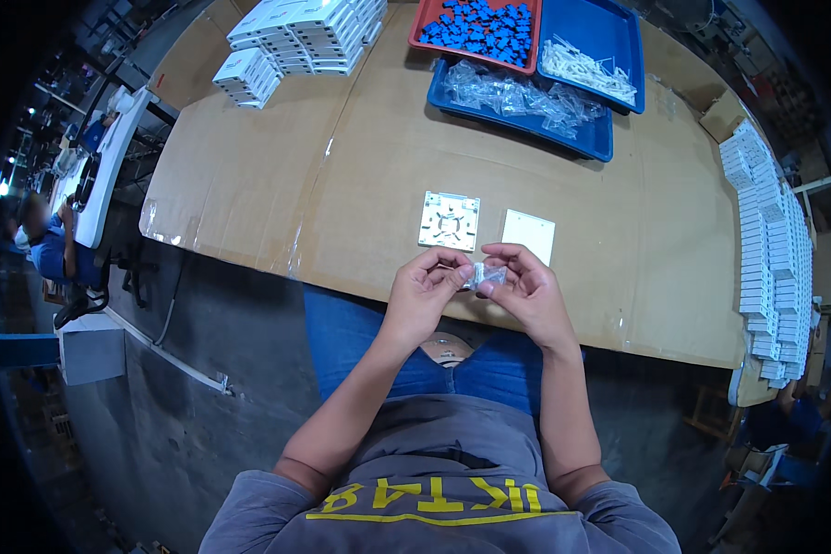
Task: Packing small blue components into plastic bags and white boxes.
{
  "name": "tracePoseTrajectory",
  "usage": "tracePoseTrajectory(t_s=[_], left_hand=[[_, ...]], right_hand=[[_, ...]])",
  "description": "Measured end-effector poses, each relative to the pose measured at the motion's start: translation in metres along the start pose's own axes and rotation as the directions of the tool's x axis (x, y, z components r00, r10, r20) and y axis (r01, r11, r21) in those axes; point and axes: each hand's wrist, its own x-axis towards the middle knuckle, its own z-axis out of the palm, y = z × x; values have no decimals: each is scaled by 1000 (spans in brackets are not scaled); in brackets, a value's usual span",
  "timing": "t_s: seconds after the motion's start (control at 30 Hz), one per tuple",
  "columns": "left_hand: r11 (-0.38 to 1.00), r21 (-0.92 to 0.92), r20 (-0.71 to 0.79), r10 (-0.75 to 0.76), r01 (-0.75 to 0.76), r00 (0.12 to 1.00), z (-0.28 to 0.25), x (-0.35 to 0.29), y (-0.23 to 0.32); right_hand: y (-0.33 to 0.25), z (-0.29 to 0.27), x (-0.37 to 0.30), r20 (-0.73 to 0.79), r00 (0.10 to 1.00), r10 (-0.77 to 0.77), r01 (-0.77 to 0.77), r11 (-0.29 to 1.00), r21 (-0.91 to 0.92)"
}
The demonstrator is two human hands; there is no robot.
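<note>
Over the near edge of the table, my left hand (431, 284) and my right hand (526, 284) meet at a small clear plastic bag (494, 275). Both hands pinch it between thumb and fingers. Something small and white shows at the bag's left end, by my left fingertips; its kind is too small to make out. Just beyond my left hand lies a square white plastic housing (449, 222), its inner side up with a round pattern in the middle. A plain white square cover (530, 234) lies to its right, partly hidden by my right hand.
At the far side stand a red tray (425, 43) of blue clips, a blue tray (639, 55) of white ties, and another blue tray (526, 125) of clear bags. White housings (309, 32) are stacked far left, more (766, 249) along the right edge. A person (55, 242) sits at left.
</note>
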Motion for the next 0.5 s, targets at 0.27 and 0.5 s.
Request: tracePoseTrajectory(t_s=[0.27,0.5], left_hand=[[994,87,-10,60,-59,998,-2,0,-3],[998,58,17,-19,18,1000,5,-4,2]], right_hand=[[8,1,3,2,1000,3,-3,1000,1],[14,0,5,-64,998,25,-25,1000,4]])
